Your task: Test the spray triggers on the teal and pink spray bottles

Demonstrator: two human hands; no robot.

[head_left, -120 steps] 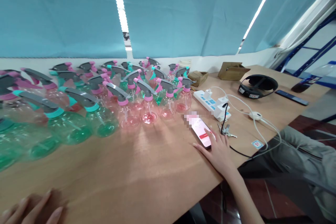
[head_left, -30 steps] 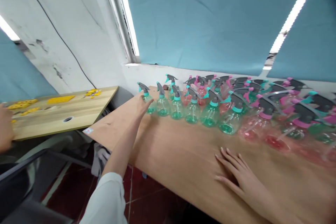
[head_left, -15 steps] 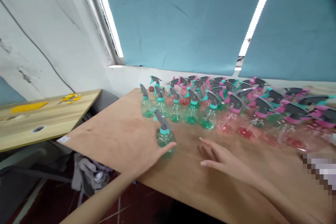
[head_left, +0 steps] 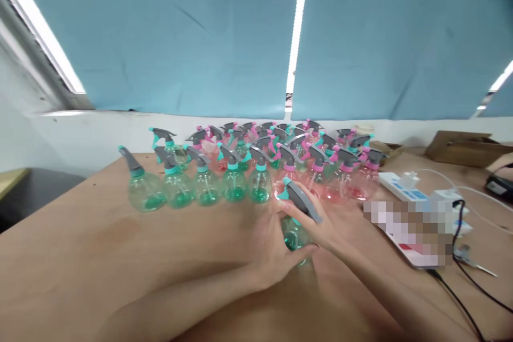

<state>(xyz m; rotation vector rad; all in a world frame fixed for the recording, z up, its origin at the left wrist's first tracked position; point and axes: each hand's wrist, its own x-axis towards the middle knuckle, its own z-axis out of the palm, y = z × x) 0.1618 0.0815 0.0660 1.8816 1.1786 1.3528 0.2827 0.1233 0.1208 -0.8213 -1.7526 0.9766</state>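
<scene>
On my feed I have both hands gripping one green spray bottle, left of the phone; I can't tell whether its base touches the table. The left arm comes in low from well left of the phone, forearm nearly level, and the left hand cups the bottle's body, its fingers curled along the side away from the phone and its thumb laid across the near side, pointing toward the phone. The right arm slants up on the near left of the phone, and the right hand sits higher, its fingers closed around the neck just under the grey trigger head, knuckles toward the phone. Where the two hands meet, blur stops me seeing whether they touch. Beyond and left of the phone I see a front row of upright green bottles, with pink bottles closer to the phone. The power strip lies just past the phone, and keys just right of it
</scene>
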